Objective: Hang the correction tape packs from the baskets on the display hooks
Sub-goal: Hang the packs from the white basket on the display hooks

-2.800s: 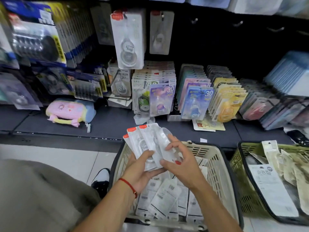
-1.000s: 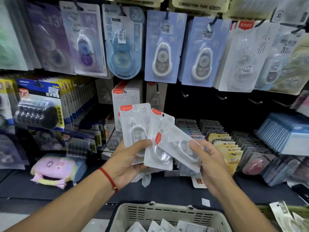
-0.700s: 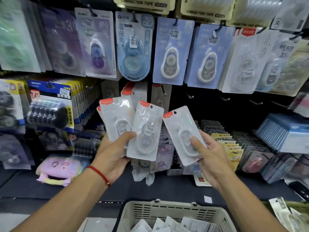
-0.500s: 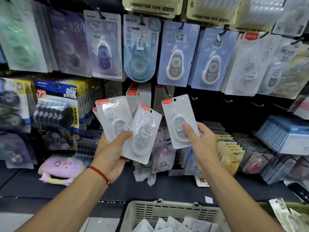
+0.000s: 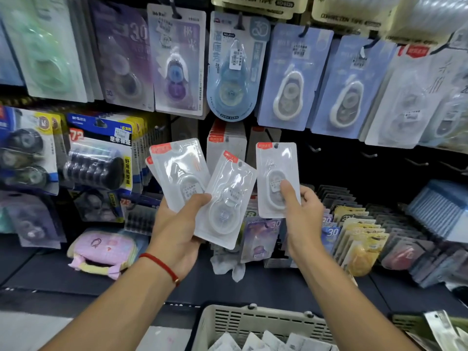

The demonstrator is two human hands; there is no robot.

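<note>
Left hand (image 5: 177,231): grips a fanned bunch of white correction tape packs (image 5: 202,188), thumb across their fronts.
Right hand (image 5: 301,214): pinches 1 single pack (image 5: 277,178) upright, before the display hooks (image 5: 314,148).
Basket (image 5: 258,323): below, more packs inside.

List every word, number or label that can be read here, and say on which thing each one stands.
"CORRECTION TAPE": cream header cards on the top row.
"30": purple pack at upper left.
"30": round badge on the blue teardrop pack.
"30": small blue pack standing on the shelf.
Too blurred or small to read: the red tab on the pack held by the right hand, the packs in the left hand, and the price stickers.
</note>
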